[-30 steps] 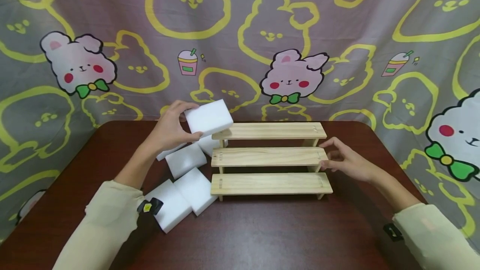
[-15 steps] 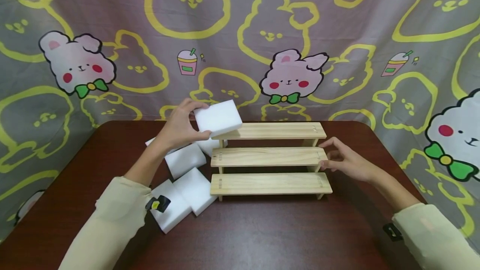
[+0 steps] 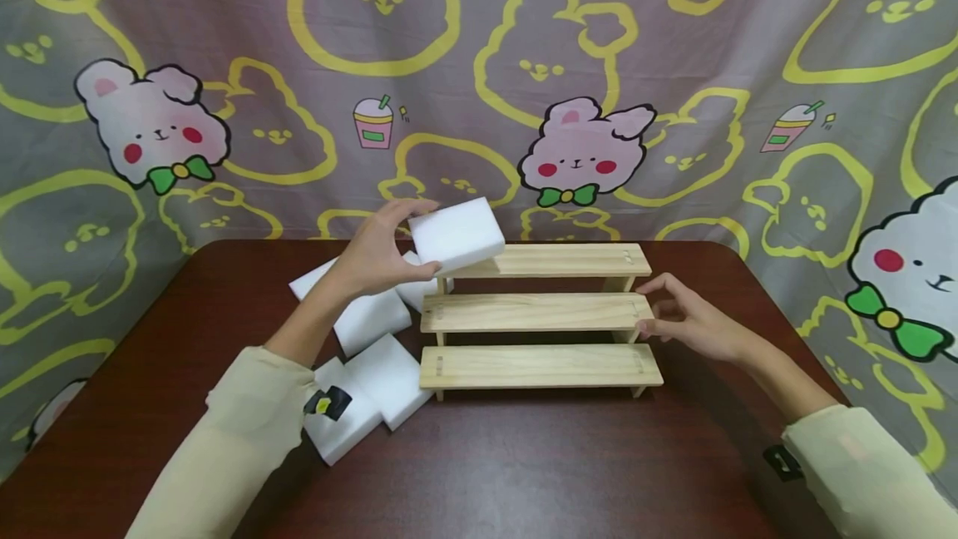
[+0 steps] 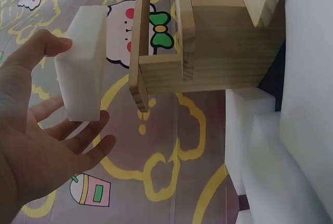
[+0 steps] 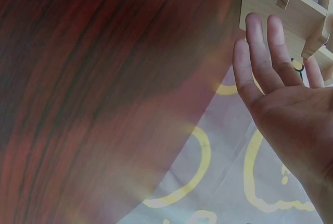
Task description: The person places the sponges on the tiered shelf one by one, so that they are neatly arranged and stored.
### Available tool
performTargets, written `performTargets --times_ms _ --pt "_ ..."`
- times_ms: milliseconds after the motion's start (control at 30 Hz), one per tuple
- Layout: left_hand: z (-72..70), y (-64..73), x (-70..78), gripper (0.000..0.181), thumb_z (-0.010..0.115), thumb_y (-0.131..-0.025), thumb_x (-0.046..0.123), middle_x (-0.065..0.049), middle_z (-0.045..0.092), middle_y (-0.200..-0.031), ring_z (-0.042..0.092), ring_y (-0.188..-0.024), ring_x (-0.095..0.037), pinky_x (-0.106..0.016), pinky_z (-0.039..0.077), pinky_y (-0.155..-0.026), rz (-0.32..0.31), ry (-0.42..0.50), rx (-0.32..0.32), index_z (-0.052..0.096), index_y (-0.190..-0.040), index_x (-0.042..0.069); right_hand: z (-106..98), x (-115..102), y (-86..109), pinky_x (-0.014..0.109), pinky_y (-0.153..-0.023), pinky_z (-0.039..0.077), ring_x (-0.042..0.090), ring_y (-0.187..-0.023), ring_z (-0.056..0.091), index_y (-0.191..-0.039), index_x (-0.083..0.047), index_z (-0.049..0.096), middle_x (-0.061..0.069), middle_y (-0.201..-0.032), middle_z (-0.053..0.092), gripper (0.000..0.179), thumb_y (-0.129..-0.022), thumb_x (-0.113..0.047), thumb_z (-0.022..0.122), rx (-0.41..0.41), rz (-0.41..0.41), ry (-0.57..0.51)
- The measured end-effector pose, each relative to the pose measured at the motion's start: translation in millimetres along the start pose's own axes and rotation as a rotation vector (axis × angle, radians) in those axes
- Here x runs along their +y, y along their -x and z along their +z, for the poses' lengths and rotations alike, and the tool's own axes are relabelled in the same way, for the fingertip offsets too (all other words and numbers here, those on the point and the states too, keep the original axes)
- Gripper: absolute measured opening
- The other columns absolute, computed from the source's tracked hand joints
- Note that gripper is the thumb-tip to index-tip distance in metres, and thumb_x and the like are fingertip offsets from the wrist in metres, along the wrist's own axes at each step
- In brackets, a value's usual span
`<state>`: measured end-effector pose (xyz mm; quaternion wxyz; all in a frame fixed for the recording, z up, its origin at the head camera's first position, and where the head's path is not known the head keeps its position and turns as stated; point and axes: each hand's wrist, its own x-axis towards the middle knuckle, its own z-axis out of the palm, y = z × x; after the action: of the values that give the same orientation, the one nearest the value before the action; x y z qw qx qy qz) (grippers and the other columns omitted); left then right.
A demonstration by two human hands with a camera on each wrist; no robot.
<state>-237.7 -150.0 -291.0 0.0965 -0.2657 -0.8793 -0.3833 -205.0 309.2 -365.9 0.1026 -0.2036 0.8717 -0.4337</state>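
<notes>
My left hand (image 3: 377, 249) grips a white foam block (image 3: 458, 235) between thumb and fingers. The block is tilted and overlaps the left end of the top tier of a three-tier wooden display stand (image 3: 535, 313) in the head view. From the left wrist, the thumb presses one edge of the foam block (image 4: 82, 67), fingers at the opposite edge, with a gap between it and the stand (image 4: 216, 47). At the stand's right side, my right hand (image 3: 692, 324) pinches the end of the middle tier between thumb and index finger. Its other fingers (image 5: 260, 52) extend loosely.
Several more white foam blocks (image 3: 385, 379) lie in a loose group on the dark red-brown table (image 3: 524, 464), just left of the stand. Behind the table hangs a grey curtain (image 3: 464, 65) printed with cartoon bears and rabbits.
My left hand has carried the foam block rightward, from beside the top tier to over its left end. The right hand and the stand have stayed put.
</notes>
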Motion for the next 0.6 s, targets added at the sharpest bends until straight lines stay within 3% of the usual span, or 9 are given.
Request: performTargets --times_ms 200,333,600 --pt "6.3 -3.6 5.9 0.061 0.087 -0.078 0.010 -0.021 0.059 -0.139 0.056 -0.121 -0.037 -0.052 0.049 -0.095 0.026 0.046 0.021 0.061 -0.133 -0.001 0 0 -0.3 0.041 -0.075 0.057 0.028 -0.093 0.071 -0.137 0.000 0.039 0.017 -0.099 0.070 0.048 -0.101 -0.013 0.068 -0.004 0.005 -0.003" --pt "12.9 -7.6 8.3 0.053 0.086 -0.080 0.013 -0.020 0.061 -0.136 0.057 -0.121 -0.036 -0.053 0.048 -0.100 0.025 0.065 0.022 0.065 -0.126 0.000 0 0 -0.2 0.041 -0.076 0.057 0.029 -0.093 0.071 -0.137 0.001 0.039 0.017 -0.099 0.070 0.048 -0.101 -0.013 0.068 -0.005 0.010 -0.007" --pt "26.8 -16.9 16.5 0.051 0.086 -0.079 0.017 -0.018 0.061 -0.133 0.057 -0.122 -0.035 -0.052 0.047 -0.104 0.042 0.097 0.021 0.068 -0.124 0.001 0 0 0.4 0.040 -0.075 0.057 0.027 -0.092 0.071 -0.137 0.000 0.039 0.018 -0.097 0.070 0.048 -0.101 -0.013 0.068 -0.002 0.008 -0.010"
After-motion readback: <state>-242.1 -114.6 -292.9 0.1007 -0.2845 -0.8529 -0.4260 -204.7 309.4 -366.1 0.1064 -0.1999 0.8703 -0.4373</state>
